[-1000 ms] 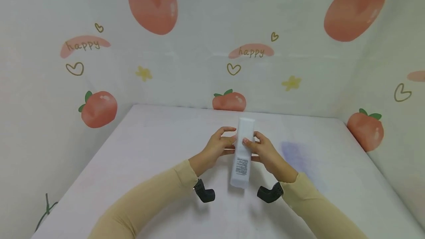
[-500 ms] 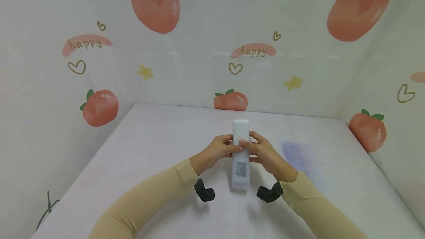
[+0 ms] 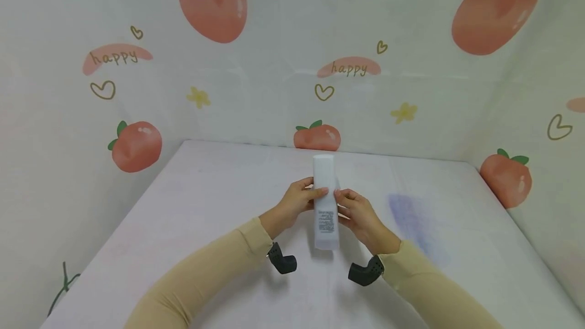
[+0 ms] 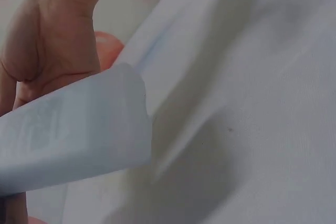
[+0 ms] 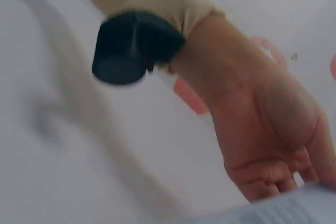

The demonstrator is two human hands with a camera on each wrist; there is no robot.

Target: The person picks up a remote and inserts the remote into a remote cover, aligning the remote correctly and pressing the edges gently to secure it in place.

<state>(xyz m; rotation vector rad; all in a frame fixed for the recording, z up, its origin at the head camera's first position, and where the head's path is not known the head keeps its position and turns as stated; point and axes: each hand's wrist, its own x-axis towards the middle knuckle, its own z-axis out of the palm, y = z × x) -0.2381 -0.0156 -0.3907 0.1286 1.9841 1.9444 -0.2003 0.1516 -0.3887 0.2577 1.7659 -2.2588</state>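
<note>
A long white bottle (image 3: pixel 325 204) with a block of fine dark print stands raised over the table in the head view, its long side facing me. My left hand (image 3: pixel 293 203) grips it from the left, thumb across the front and fingers behind. At its right edge, my right hand (image 3: pixel 363 218) holds on with thumb and bent fingers; some fingertips are hidden behind. The left wrist view shows the rounded end of the bottle (image 4: pixel 100 129) in front of the palm. Only a blurred strip of it appears in the right wrist view, below the right hand (image 5: pixel 262 114).
The white table (image 3: pixel 219 187) carries a faint purple smudge (image 3: pixel 413 217) right of the hands. Behind it hangs a pale curtain (image 3: pixel 274 65) printed with peaches. Black wrist cameras (image 3: pixel 365 271) stick out below both sleeves.
The bottle has gone from tilted to nearly upright and shifted slightly left and up. The left thumb has come onto its front, while the right thumb has slid from the front to the right edge.
</note>
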